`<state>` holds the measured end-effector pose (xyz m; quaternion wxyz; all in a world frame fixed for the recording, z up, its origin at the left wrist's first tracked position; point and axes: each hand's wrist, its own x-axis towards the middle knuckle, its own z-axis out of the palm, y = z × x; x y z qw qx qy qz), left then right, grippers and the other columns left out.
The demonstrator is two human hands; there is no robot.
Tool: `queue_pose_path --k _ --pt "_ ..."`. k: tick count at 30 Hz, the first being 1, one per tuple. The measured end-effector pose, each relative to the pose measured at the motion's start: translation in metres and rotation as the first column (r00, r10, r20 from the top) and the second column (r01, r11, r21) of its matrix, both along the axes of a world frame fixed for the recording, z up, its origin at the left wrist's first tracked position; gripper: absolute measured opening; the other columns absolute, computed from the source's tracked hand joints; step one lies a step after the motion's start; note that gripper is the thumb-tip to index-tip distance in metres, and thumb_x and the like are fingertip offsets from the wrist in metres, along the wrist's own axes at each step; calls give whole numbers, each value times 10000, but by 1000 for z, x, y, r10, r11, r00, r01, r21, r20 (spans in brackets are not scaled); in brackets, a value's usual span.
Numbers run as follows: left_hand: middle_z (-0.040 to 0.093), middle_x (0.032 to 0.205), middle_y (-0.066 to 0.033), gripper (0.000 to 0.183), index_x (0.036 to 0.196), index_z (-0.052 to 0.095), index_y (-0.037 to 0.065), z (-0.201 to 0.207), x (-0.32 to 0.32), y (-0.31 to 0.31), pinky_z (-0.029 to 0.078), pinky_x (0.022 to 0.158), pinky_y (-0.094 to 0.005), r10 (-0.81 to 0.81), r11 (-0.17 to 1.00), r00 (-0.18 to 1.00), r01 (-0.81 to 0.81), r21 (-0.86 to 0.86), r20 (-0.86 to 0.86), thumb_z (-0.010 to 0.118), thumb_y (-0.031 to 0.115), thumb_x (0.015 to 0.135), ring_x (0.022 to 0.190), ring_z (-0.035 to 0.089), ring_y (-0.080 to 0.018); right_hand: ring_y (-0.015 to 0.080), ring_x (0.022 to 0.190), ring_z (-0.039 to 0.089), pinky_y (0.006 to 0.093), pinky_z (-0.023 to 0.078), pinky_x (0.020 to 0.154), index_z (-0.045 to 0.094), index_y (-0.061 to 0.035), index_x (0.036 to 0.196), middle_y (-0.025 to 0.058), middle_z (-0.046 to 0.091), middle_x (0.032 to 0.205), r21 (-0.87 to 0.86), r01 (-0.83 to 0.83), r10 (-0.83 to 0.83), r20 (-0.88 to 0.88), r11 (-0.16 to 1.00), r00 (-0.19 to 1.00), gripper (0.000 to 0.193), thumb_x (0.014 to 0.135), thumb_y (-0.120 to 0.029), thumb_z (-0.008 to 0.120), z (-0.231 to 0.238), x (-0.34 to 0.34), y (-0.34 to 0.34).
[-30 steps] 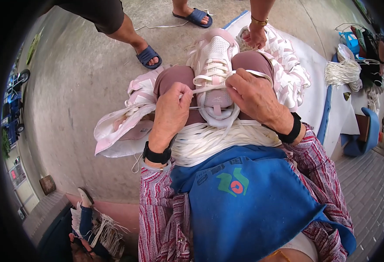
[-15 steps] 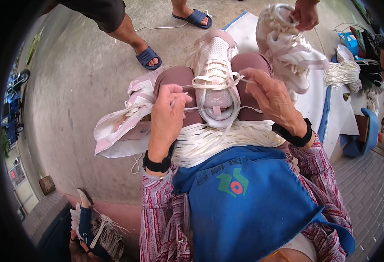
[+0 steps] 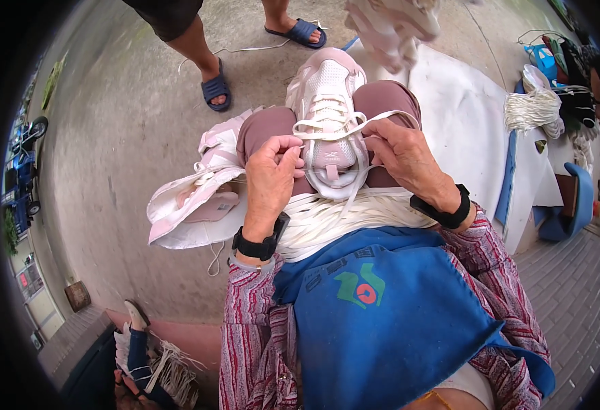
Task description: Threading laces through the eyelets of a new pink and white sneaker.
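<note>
A pale pink and white sneaker (image 3: 332, 78) rests between my knees, toe pointing away from me. Its cream shoelace (image 3: 328, 125) crosses the upper, and a loop runs out to the right over my knee. Left of the collar, my left hand (image 3: 270, 179) pinches a lace between thumb and fingers. On the right side my right hand (image 3: 410, 162) is closed on the lace close to the eyelets. Across my lap, behind the heel, lies a thick bundle of cream laces (image 3: 300, 222), above the blue apron (image 3: 395, 328). The fingertips partly hide the lace ends.
More pink sneakers (image 3: 221, 140) lie by my left knee, next to a white-lined shoe part (image 3: 184, 212). At the top, a cluster of sneakers (image 3: 395, 27) hangs over a white sheet (image 3: 453, 102). A person in blue slippers (image 3: 216, 92) stands ahead. Bundled laces (image 3: 532, 109) and a blue chair (image 3: 573, 205) are right.
Both my hands have come in closer to the sneaker's sides, and the lace loop now spreads over my right knee. The other person's sneakers have been lifted away from the sheet.
</note>
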<state>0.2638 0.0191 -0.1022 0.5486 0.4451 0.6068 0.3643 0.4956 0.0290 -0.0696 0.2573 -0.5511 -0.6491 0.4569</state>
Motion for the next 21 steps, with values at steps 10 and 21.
queue_pose_path --k 10,21 --pt "648 779 -38 52 886 622 -5 -2 -4 3 506 630 -233 21 993 994 -8 118 -107 593 -6 843 687 612 -92 188 601 629 305 488 567 632 29 934 134 623 746 156 3 -2 -11 988 1000 91 881 -38 599 -16 3 -1" --pt "638 717 -18 30 839 621 -2 12 -4 11 468 592 -222 -60 972 930 137 191 -363 623 -14 812 635 572 -64 278 655 644 359 499 608 639 17 926 169 633 790 85 -27 22 58 996 998 103 884 -64 593 -13 2 -3"
